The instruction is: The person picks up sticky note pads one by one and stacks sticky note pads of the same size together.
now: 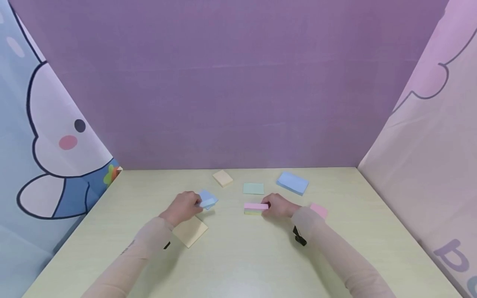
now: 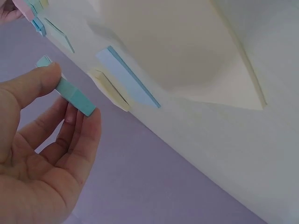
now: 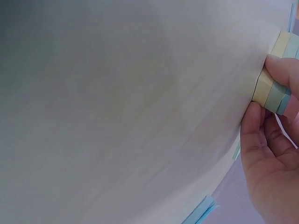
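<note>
The left hand (image 1: 182,208) pinches a small blue-green paper pad (image 2: 77,99) above the pale yellowish table (image 1: 238,260). Rightward from it, I see the pink-topped, layered paper block (image 1: 255,206), its long side running left to right; the right hand (image 1: 277,205), nearer, grips its right end.

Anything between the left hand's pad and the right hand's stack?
Nothing visible blocks it: in the head view, bare table separates held pad and stack. The green pad lies beyond the stack, off that line.

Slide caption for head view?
Left hand pinches a small paper pad; right hand grips a pink-topped pad stack.
</note>
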The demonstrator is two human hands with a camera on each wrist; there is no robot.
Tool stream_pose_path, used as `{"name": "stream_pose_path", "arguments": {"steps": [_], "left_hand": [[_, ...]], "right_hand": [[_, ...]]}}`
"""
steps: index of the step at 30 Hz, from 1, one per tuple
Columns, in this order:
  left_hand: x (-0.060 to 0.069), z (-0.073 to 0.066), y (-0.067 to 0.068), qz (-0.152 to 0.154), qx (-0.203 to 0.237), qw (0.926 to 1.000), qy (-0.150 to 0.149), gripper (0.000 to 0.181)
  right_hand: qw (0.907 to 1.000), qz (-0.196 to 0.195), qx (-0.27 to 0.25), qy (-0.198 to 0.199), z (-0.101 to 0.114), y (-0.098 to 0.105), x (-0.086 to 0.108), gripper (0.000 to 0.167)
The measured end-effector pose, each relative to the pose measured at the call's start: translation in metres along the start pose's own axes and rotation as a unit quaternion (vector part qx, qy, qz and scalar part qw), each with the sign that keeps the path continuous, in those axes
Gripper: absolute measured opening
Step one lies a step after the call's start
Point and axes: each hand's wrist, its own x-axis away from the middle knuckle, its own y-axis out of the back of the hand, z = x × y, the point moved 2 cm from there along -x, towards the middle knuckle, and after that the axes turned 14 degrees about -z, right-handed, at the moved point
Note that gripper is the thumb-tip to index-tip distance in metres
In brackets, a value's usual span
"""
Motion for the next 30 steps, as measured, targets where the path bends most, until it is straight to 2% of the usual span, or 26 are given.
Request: {"name": "stream_pose_path", "arguments": {"steps": [11,20,30], "left_hand": [[-0.006,-0.013,-0.004,0.011,0.006,0.9999,0.002,0.018],[-0.012,-0.023,-0.009,0.001,0.021,0.9997,-0.011,0.017],[-0.015,-0.036,-0.012,0.010,0.022,0.9996,-0.015,0.016]], "right_hand": [[1.0000,0.000,-0.004,-0.005,0.000,0.000,0.001,0.016],[0.9999,-0.002,-0.005,-0.014,-0.001,0.000,-0.001,0.015],[0.9999,-0.002,-0.009,-0.007,0.002,0.001,0.001,0.015]]}}
